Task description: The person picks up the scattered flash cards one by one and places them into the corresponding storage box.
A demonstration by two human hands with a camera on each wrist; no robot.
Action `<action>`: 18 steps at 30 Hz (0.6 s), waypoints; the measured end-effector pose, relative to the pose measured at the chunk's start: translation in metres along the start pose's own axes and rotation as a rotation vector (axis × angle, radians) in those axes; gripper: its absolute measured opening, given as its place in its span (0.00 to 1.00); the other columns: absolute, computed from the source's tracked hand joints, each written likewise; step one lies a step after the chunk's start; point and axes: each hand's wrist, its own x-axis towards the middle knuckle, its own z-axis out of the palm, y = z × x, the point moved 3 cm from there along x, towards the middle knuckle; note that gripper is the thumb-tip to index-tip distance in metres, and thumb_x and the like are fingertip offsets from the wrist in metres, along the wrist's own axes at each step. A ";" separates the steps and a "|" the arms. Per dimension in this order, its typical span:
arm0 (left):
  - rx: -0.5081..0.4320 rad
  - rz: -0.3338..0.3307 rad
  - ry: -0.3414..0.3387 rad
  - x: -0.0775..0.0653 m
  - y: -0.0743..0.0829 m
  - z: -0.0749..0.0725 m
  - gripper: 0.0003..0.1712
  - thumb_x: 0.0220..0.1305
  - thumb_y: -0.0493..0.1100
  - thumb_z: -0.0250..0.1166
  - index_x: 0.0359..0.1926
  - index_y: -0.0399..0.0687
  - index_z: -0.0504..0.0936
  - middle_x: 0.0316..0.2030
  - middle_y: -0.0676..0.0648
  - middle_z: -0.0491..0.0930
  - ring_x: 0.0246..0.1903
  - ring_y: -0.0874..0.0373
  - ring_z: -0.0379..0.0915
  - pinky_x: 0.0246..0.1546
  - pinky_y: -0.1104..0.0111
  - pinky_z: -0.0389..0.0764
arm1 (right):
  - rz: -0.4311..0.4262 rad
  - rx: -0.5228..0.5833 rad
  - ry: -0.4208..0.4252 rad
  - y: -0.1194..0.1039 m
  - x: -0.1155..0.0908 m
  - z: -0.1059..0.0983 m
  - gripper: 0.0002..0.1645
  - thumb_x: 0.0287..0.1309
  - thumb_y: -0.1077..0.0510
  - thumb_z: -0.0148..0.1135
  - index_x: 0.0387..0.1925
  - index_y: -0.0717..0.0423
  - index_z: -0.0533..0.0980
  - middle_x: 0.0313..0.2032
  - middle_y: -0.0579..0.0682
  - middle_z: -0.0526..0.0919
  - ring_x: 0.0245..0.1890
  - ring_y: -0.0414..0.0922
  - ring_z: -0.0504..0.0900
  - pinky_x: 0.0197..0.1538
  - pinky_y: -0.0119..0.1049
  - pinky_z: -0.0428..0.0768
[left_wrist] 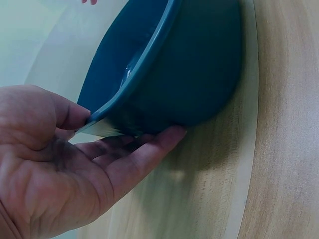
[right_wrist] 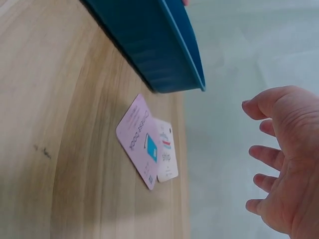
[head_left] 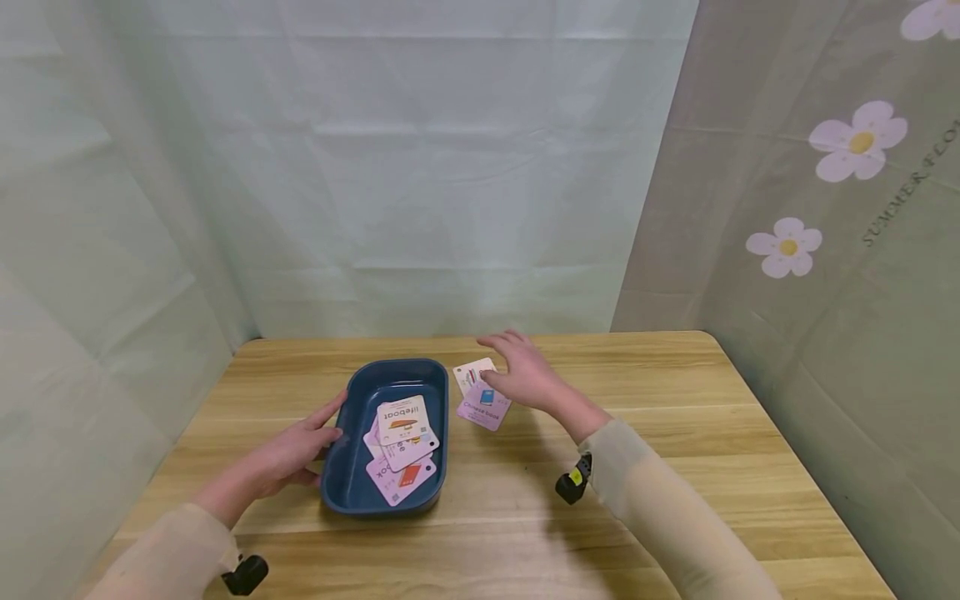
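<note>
A dark blue plastic bin (head_left: 332,492) stands on the table, with several picture cards inside. On top of these lies a cream card (head_left: 402,420) reading "lifeboat". My left hand (head_left: 294,452) grips the bin's left side, its thumb at the rim and its fingers along the outer wall (left_wrist: 199,64). To the right of the bin, a pink "Chinese book" card (head_left: 483,407) overlaps a white card (head_left: 467,372) on the tabletop. My right hand (head_left: 528,375) hovers over these two cards with its fingers spread, holding nothing; in the right wrist view they lie below it.
The wood-grain table (head_left: 637,375) has rounded back corners. Behind it hangs a pale curtain (head_left: 420,167), and a grey one with white flowers (head_left: 787,167) hangs at the right. Each wrist carries a small black camera (head_left: 573,481).
</note>
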 end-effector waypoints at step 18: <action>-0.010 0.011 0.000 0.003 -0.004 -0.002 0.40 0.81 0.44 0.45 0.83 0.67 0.35 0.75 0.22 0.45 0.63 0.29 0.66 0.42 0.48 0.84 | 0.042 -0.016 -0.026 0.016 -0.010 0.003 0.37 0.66 0.48 0.64 0.74 0.48 0.68 0.73 0.54 0.68 0.77 0.59 0.52 0.73 0.62 0.52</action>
